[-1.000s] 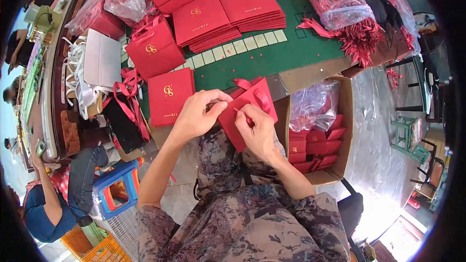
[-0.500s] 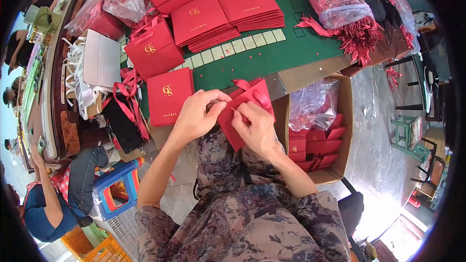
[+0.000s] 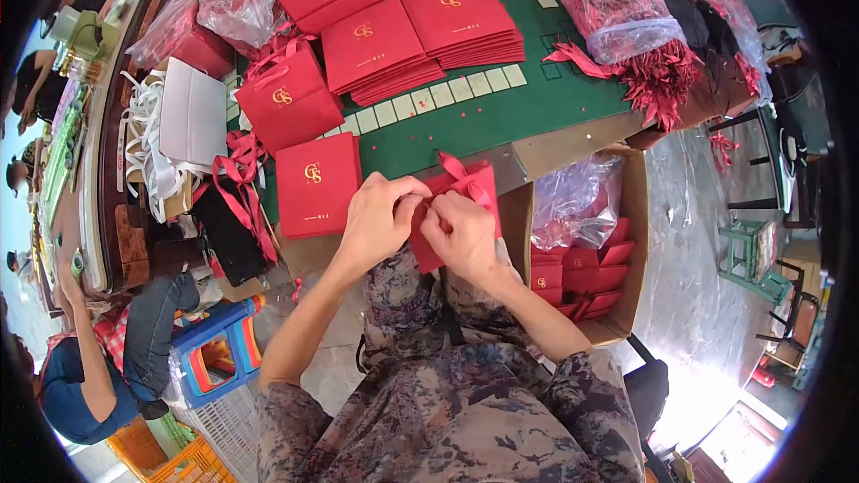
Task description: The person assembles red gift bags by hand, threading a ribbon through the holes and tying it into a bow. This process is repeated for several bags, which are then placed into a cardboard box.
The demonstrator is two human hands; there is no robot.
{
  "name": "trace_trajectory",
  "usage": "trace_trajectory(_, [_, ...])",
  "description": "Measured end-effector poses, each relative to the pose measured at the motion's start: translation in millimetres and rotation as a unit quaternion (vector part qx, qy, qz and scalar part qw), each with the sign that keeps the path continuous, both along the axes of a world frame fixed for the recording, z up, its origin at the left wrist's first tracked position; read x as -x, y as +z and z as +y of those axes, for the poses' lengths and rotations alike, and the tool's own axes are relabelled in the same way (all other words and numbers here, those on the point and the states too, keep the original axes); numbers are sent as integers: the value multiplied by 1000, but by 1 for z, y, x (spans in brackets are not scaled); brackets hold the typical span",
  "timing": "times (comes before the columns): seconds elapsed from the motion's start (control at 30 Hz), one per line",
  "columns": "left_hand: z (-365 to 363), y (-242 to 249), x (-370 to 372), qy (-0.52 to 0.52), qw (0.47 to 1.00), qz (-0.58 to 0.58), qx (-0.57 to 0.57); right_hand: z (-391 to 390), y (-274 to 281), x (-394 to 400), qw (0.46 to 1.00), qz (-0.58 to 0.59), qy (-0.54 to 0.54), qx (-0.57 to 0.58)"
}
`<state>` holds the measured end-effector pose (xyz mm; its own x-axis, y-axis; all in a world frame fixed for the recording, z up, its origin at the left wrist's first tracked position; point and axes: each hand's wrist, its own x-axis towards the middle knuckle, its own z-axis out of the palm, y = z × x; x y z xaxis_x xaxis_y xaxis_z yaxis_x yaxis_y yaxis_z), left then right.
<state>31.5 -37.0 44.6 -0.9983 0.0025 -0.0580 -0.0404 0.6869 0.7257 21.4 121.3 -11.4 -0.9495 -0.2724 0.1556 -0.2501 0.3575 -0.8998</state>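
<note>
A small red paper gift bag [image 3: 483,182] stands tilted above my lap, with a loop of red satin ribbon [image 3: 460,173] across its top. My left hand [image 3: 380,219] pinches at the bag's left edge, thumb against bent forefinger. Close beside it, my right hand [image 3: 461,237] is closed in front of the bag, fingers curled in a pinch on the ribbon; the pinched end is mostly hidden. Left of my hands, a flat stack of red bags [image 3: 313,192] with a gold logo lies at the table edge.
More red bags [image 3: 371,40] are piled on the green table [image 3: 510,130]. A plastic sack of red ribbons [image 3: 626,27] lies at the right. A cardboard box [image 3: 633,250] holds finished-looking red bags. White bags [image 3: 186,116] stand left. A person [image 3: 80,385] sits at far left.
My hands have drawn together, the right one moving slightly left toward the left one. The bag has shifted slightly down, and its ribbon loop sits differently. The whole view has tipped a little.
</note>
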Motion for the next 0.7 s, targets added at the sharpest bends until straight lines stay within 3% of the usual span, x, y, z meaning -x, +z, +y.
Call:
trace_trajectory(0.07, [-1,-9,-1,-22,999,27,8,0,-2,3,976,188,19,-112])
trace_trajectory(0.1, [1,-10,-2,-20,999,28,7,-2,-3,3,975,190,21,-113])
trace_trajectory(0.2, [4,-13,-1,18,1000,12,12,-8,-6,3,974,191,-9,-123])
trace_trajectory(0.3, [-3,-25,-3,12,1000,25,15,-5,-12,5,988,109,18,-104])
trace_trajectory(0.4, [-10,-29,0,13,998,-3,-60,2,-7,5,998,31,30,-53])
trace_trajectory(0.47, [-12,-22,0,12,978,-104,-180,6,0,-1,998,22,21,-61])
trace_trajectory(0.7, [-15,-13,1,11,976,-131,-172,15,2,-11,1000,14,14,-22])
